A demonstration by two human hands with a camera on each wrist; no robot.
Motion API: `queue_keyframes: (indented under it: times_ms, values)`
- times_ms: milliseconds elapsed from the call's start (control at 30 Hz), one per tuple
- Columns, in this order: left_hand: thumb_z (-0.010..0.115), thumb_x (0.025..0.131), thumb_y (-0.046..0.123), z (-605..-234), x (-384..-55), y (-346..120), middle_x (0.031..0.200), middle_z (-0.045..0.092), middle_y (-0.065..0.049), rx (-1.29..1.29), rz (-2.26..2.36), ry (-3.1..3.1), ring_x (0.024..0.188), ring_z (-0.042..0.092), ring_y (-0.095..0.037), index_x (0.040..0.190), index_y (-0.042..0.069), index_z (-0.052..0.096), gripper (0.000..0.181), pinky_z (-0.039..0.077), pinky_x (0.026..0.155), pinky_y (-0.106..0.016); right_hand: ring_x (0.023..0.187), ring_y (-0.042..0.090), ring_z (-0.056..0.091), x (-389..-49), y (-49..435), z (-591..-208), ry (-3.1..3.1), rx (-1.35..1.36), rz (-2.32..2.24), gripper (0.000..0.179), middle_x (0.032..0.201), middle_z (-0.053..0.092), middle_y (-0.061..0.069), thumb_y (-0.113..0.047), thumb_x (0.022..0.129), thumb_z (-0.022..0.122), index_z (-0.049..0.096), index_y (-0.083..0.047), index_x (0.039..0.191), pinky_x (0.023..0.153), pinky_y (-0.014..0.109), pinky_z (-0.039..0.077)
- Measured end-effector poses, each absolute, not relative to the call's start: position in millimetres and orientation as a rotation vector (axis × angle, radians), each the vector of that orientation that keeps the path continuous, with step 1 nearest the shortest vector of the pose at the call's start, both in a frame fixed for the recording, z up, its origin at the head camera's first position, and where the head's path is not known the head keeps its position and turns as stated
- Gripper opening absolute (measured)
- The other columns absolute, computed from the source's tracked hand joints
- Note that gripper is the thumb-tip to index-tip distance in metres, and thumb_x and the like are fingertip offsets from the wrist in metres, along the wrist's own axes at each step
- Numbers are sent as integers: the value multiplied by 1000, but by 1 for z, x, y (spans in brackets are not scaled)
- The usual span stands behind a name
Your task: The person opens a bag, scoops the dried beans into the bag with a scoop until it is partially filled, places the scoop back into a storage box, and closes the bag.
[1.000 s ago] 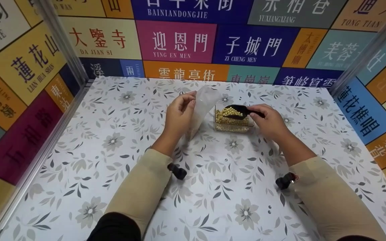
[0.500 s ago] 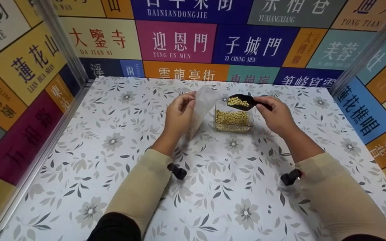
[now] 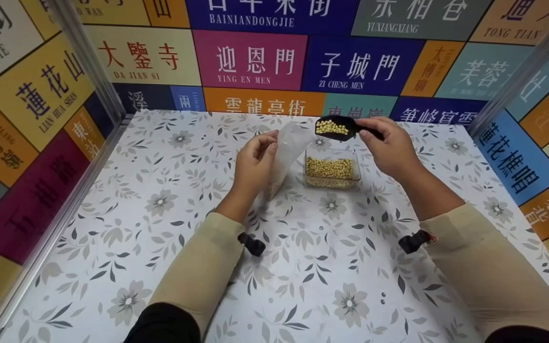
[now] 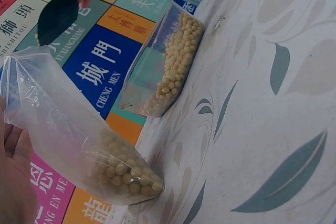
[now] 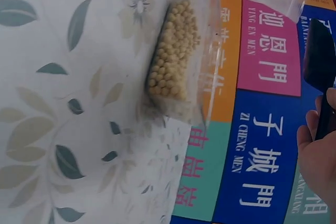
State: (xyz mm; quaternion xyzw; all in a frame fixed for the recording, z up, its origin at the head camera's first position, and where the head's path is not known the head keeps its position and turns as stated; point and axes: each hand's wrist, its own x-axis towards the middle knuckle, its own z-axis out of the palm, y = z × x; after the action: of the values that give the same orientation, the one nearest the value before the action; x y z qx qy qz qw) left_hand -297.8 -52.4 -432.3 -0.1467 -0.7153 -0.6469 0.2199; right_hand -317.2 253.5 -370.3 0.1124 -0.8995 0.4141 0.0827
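Observation:
My left hand [image 3: 254, 159] pinches the upper edge of a clear plastic bag [image 3: 288, 147], which stands on the table. In the left wrist view, yellow soybeans [image 4: 128, 177] fill the bottom of that bag. My right hand [image 3: 389, 145] grips the handle of a black scoop [image 3: 348, 135], raised above the table beside the bag's mouth. Soybeans [image 3: 331, 127] lie in the scoop. Below it stands a clear rectangular container [image 3: 332, 179] holding more soybeans [image 5: 173, 51]. Scoop and bag look close together in the head view; whether they touch, I cannot tell.
A table [image 3: 198, 286] with a grey floral cover spreads under everything. Panels with coloured blocks of lettering [image 3: 250, 62] rise behind it and at both sides. Metal posts [image 3: 93, 62] stand at the back corners.
The scoop came up out of the container with soybeans in it, rose higher, then shifted left toward the bag's mouth. My left hand and the bag have stayed in place.

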Motion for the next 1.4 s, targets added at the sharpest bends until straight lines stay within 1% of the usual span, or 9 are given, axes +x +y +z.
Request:
queue_keyframes:
  times_ms: [267, 367, 500, 667, 933, 1067, 1267, 1400]
  values:
    - [58, 98, 10, -433, -298, -53, 129, 66, -10, -405, -1778, -1976, 121, 62, -17, 105, 0, 64, 12, 52, 99, -24, 124, 13, 52, -317, 233, -355, -2708, 482, 1011, 36, 135, 54, -8, -41, 101, 51, 60, -31, 134, 100, 37, 49]
    - [58, 98, 9, -433, -299, -52, 129, 67, -11, -415, -1792, -1960, 122, 62, -17, 104, 0, 63, 12, 52, 100, -25, 125, 16, 51, -316, 227, -350, -2687, 551, 905, 35, 133, 56, -6, -37, 102, 51, 61, -27, 134, 103, 42, 48]
    - [59, 97, 7, -434, -299, -52, 128, 67, -11, -412, -1811, -1947, 121, 62, -17, 103, 0, 64, 11, 52, 100, -25, 129, 20, 49, -314, 220, -345, -2655, 632, 778, 33, 132, 58, -3, -31, 102, 52, 62, -26, 134, 106, 46, 44]
    - [59, 97, 7, -435, -299, -52, 128, 67, -12, -401, -1822, -1944, 122, 62, -18, 103, 0, 64, 10, 52, 101, -25, 130, 22, 49, -315, 216, -342, -2630, 674, 698, 33, 133, 59, -2, -27, 102, 53, 61, -26, 134, 109, 46, 42]
    - [58, 98, 10, -432, -298, -52, 130, 67, -9, -392, -1813, -1973, 122, 61, -15, 104, 1, 64, 12, 51, 102, -25, 130, 25, 49, -314, 215, -341, -2534, 736, 655, 32, 133, 60, 4, -20, 100, 57, 64, -21, 132, 109, 46, 42]
    - [57, 99, 11, -432, -297, -53, 131, 66, -9, -400, -1836, -1980, 123, 60, -16, 107, 0, 63, 15, 51, 102, -25, 129, 27, 50, -314, 217, -342, -2499, 757, 661, 31, 133, 60, 6, -19, 100, 58, 65, -19, 130, 109, 47, 42]
    - [57, 99, 11, -431, -296, -54, 131, 65, -9, -391, -1852, -1989, 125, 60, -16, 107, 1, 63, 14, 50, 104, -23, 124, 26, 53, -316, 223, -348, -2486, 753, 673, 31, 128, 62, 6, -18, 99, 59, 66, -18, 129, 106, 46, 44]
    - [57, 99, 10, -431, -296, -54, 130, 66, -10, -403, -1848, -1972, 124, 60, -17, 105, 1, 63, 12, 50, 104, -23, 123, 26, 53, -317, 229, -352, -2490, 721, 723, 29, 127, 62, 5, -19, 99, 59, 67, -18, 127, 106, 46, 44]
